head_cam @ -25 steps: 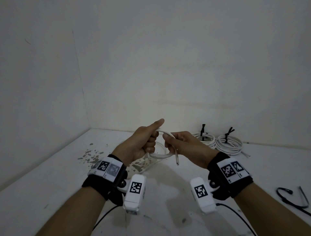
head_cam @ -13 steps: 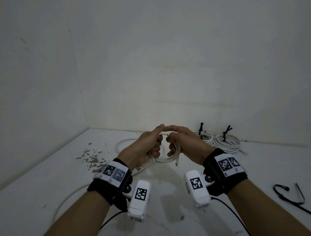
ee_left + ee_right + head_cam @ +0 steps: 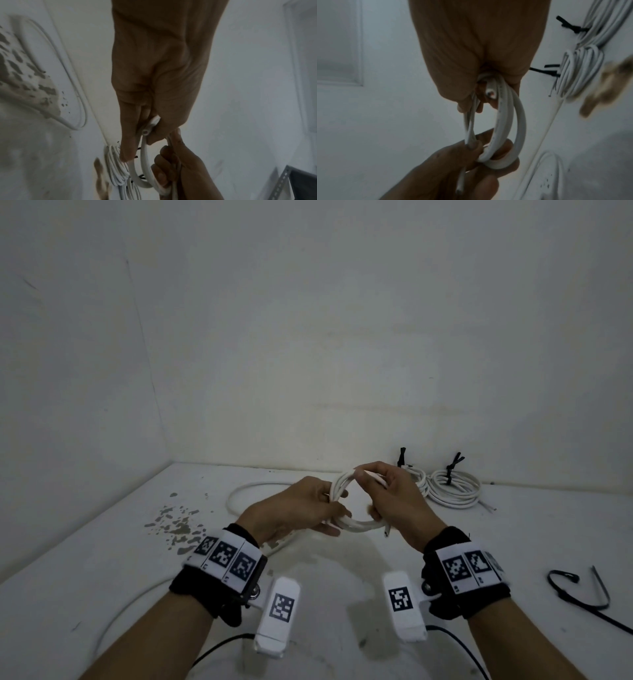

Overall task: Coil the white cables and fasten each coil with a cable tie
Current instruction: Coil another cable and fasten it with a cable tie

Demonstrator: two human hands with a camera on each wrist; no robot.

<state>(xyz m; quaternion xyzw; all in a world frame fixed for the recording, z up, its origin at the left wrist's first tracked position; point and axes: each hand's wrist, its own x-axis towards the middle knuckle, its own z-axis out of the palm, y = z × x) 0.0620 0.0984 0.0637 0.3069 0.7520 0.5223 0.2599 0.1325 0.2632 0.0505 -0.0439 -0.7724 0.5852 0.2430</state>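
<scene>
Left hand (image 3: 301,510): we curl our fingers round one side of the white cable coil (image 3: 346,508), thumb and fingertips closed on the gathered loops.
Right hand (image 3: 394,501): we pinch the opposite side, fingers wrapped narrow round the loops, with the cut cable end (image 3: 542,93) poking out just below our knuckles.
Where the cable is: held between both hands above the table (image 3: 325,594); its loose tail (image 3: 253,491) trails away beyond our left fingers.
Risk, spring-back: we judge the stiff round jacket wants to unwind, so any easing of either grip could pop the loops open.
Risk, snag: the trailing tail may drag or kink as we draw it in.
Risk, reach: the loose black ties (image 3: 579,590) lie well right of our fingers, so one hand must hold alone.
Materials: smooth, matte white sheath, thick and round; finished coils (image 3: 452,487) of thinner cable lie past our right fingers.
</scene>
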